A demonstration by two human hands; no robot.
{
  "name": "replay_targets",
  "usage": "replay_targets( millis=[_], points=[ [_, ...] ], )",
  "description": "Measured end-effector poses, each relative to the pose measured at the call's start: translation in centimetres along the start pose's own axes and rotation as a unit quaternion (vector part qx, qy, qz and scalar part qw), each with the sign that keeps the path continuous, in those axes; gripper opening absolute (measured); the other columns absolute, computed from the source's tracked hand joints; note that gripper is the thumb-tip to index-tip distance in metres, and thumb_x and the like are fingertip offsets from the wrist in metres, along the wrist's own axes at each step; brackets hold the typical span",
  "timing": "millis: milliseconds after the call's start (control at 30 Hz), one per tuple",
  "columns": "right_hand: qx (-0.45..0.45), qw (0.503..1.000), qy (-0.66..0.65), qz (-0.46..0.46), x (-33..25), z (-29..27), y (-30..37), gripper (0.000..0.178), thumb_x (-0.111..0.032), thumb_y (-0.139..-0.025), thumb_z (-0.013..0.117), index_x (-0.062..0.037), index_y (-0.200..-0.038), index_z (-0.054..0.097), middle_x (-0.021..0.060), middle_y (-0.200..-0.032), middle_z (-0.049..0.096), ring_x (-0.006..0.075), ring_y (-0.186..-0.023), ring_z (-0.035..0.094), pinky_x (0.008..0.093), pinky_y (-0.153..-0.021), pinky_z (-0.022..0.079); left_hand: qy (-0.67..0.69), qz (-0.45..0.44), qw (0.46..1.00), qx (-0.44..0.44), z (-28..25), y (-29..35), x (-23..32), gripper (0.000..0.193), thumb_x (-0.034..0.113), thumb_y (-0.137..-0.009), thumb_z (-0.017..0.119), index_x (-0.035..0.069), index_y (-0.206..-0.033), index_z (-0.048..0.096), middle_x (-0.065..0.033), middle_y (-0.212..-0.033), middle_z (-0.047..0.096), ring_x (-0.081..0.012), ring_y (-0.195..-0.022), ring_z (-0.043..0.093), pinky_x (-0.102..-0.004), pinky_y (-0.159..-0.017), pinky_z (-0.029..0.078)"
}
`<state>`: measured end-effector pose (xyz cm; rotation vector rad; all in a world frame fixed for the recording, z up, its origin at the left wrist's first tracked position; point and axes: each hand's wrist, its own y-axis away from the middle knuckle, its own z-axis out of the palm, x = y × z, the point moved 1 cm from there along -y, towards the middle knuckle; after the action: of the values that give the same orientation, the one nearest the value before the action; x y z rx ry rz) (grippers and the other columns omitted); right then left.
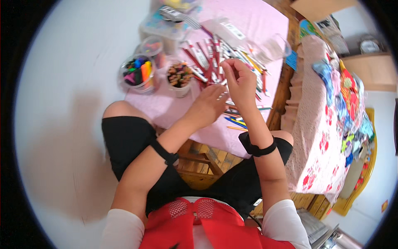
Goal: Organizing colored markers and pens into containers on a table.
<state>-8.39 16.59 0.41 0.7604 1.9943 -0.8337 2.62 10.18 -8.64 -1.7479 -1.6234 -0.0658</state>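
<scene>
On the pink-covered table, a loose pile of markers and pencils, many dark red and white, fans out ahead of my hands. My left hand is low at the near edge of the pile, its fingers curled inward. White slivers show at its fingertips, but I cannot make out what they belong to. Just right of it, my right hand is raised over the pile, thumb and forefinger pinched together. Whatever might be in that pinch is too small to see. Several coloured pencils lie beneath my right wrist.
Left of the pile stand a cup of bundled pencils, a tub of bright markers and a smaller clear cup. A clear container lies at the table's right side. A bed with a floral cover is farther right; a white wall is left.
</scene>
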Motion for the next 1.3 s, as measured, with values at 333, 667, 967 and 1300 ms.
replay_targets(
  millis=[333, 667, 967, 1300],
  points=[
    [-0.026, 0.954, 0.248, 0.166, 15.8, -8.8, 3.1, 0.019, -0.013, -0.080, 0.073, -0.0037, -0.095, 0.067, 0.0137, -0.084, 0.069, 0.0285, -0.080, 0.067, 0.0395, -0.070, 0.052, -0.015, -0.014, 0.992, -0.124, 2.2, 0.0, -0.3, 0.055, 0.021, -0.082, 0.074, 0.007, -0.130, 0.054, -0.0130, -0.139, 0.047, -0.0331, -0.139, 0.037, -0.0492, -0.118, 0.027],
    [-0.130, 0.922, 0.352, 0.096, 14.3, -6.5, 3.5, 0.013, -0.013, -0.084, 0.061, -0.0009, -0.087, 0.065, 0.0204, -0.089, 0.068, 0.0373, -0.086, 0.067, 0.0482, -0.077, 0.053, 0.011, -0.029, 0.994, -0.101, 1.9, -0.6, -0.7, 0.042, 0.014, -0.084, 0.070, 0.005, -0.123, 0.059, -0.0122, -0.125, 0.056, -0.0320, -0.125, 0.048, -0.0452, -0.109, 0.038],
    [-0.284, 0.952, 0.023, 0.109, 8.7, -5.0, 3.8, 0.018, -0.014, -0.089, 0.068, 0.0021, -0.096, 0.067, 0.0121, -0.069, 0.063, 0.0156, -0.061, 0.059, 0.0313, -0.060, 0.048, 0.472, -0.361, 0.802, -0.059, 1.4, -0.8, -1.6, 0.026, 0.026, -0.103, 0.056, 0.004, -0.113, 0.064, -0.0022, -0.083, 0.062, -0.0096, -0.076, 0.060, -0.0237, -0.065, 0.049],
    [-0.013, 0.923, 0.383, 0.031, 15.1, -7.8, 2.8, 0.013, -0.011, -0.085, 0.065, -0.0046, -0.096, 0.062, 0.0191, -0.089, 0.069, 0.0378, -0.085, 0.066, 0.0473, -0.074, 0.053, 0.491, -0.350, 0.798, -0.008, 2.3, -0.5, -1.9, 0.023, 0.023, -0.102, 0.056, 0.002, -0.107, 0.064, -0.0010, -0.076, 0.059, -0.0082, -0.066, 0.060, -0.0223, -0.064, 0.052]
  ],
)
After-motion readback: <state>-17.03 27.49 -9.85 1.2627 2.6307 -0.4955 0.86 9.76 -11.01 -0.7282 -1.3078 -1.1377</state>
